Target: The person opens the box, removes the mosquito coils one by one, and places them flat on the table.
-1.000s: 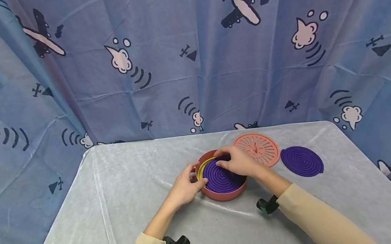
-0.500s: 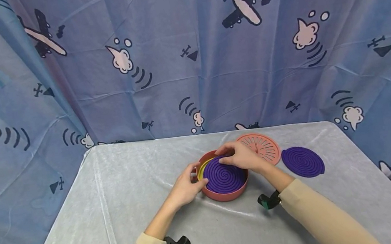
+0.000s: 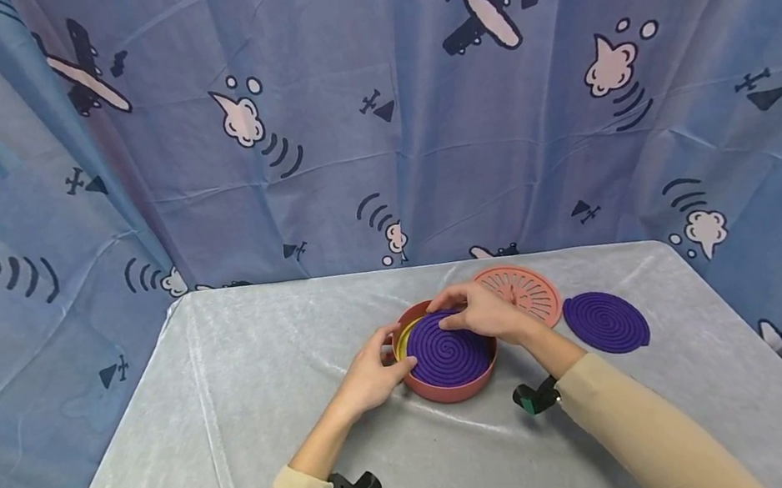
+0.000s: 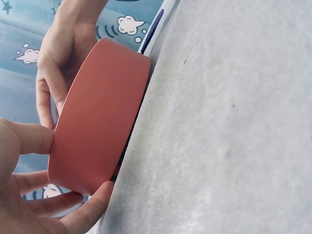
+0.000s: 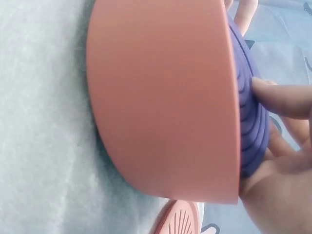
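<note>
A round reddish-orange container [image 3: 451, 393] sits on the table in the head view. Its wall [image 4: 100, 117] fills the middle of the left wrist view. My left hand [image 3: 372, 373] grips its left side, thumb at the rim and fingers around the outer wall. A purple spiral-ribbed round mat [image 3: 447, 354] lies tilted in the container's mouth, its far edge raised above the rim. My right hand [image 3: 485, 316] pinches that edge, thumb [image 5: 282, 100] on the ribbed face and fingers behind. A yellow edge [image 3: 405, 339] shows inside, under the mat; the rest is hidden.
Right of the container, a second purple spiral mat [image 3: 606, 321] lies flat. An orange slotted disc [image 3: 523, 296] lies behind my right hand, partly covered by it. A pale cloth covers the table [image 3: 265, 364], with a blue printed curtain [image 3: 327, 119] behind.
My right hand has shifted slightly right, and the purple mat has moved a little that way with it. My left hand and the container have stayed nearly still.
</note>
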Available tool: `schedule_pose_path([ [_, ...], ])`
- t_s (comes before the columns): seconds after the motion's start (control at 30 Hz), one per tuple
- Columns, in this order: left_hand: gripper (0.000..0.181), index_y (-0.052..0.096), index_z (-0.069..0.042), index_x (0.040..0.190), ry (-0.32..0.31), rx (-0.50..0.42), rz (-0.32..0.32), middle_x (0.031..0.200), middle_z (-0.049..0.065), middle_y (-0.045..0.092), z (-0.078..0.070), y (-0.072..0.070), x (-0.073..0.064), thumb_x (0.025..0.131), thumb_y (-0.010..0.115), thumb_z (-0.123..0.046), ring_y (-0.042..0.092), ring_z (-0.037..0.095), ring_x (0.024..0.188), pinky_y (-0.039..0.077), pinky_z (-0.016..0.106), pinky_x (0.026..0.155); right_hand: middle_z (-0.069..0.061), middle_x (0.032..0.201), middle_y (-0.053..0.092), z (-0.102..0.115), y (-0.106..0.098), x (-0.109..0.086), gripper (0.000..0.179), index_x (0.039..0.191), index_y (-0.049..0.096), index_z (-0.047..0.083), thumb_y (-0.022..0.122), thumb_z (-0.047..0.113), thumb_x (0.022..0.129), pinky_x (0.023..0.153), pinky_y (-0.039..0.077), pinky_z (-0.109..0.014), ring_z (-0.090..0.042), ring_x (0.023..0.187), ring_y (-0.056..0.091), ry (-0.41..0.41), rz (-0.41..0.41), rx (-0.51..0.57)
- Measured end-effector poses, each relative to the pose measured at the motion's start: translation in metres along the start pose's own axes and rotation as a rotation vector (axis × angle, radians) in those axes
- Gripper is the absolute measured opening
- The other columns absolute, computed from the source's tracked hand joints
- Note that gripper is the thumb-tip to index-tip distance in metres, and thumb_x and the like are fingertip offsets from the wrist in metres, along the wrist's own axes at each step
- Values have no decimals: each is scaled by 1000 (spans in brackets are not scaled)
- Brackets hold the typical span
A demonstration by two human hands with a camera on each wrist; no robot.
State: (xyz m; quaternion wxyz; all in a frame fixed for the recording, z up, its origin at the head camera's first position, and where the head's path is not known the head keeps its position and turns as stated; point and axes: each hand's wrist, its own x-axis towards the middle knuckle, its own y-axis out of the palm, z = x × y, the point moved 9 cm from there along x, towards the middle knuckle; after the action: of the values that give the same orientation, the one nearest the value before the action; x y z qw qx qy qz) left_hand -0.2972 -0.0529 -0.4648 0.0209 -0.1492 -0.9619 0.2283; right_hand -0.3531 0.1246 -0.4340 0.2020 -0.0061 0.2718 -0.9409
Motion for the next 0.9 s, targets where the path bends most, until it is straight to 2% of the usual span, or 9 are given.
schedule_pose_path([
  [0.33,61,45,-11,151,2,11,2,143,17,53,-1,-1,1,97,69,-27,59,35,123,51,50,96,-15,124,65,1,-15,0,27,121,70,5,71,5,94,89,55,-37,-28,109,63,51,-82,84],
  [0.5,61,45,-11,151,4,13,2,144,17,52,-1,-1,1,97,69,-26,58,35,124,50,52,98,-15,127,66,5,-29,-2,29,122,69,4,71,3,93,90,54,-36,-29,112,62,29,-125,86],
  [0.63,61,45,-11,151,7,20,-1,144,18,52,-1,-1,0,97,69,-27,58,36,125,49,52,99,-17,129,64,11,-38,-6,30,125,68,1,69,1,95,89,55,-33,-31,114,62,2,-131,85],
  [0.9,61,46,-10,151,12,29,0,143,18,53,-2,-1,-1,97,70,-25,59,36,123,50,52,98,-19,135,60,10,-53,-21,36,131,63,-2,68,2,96,89,54,-31,-32,118,59,26,-121,118],
])
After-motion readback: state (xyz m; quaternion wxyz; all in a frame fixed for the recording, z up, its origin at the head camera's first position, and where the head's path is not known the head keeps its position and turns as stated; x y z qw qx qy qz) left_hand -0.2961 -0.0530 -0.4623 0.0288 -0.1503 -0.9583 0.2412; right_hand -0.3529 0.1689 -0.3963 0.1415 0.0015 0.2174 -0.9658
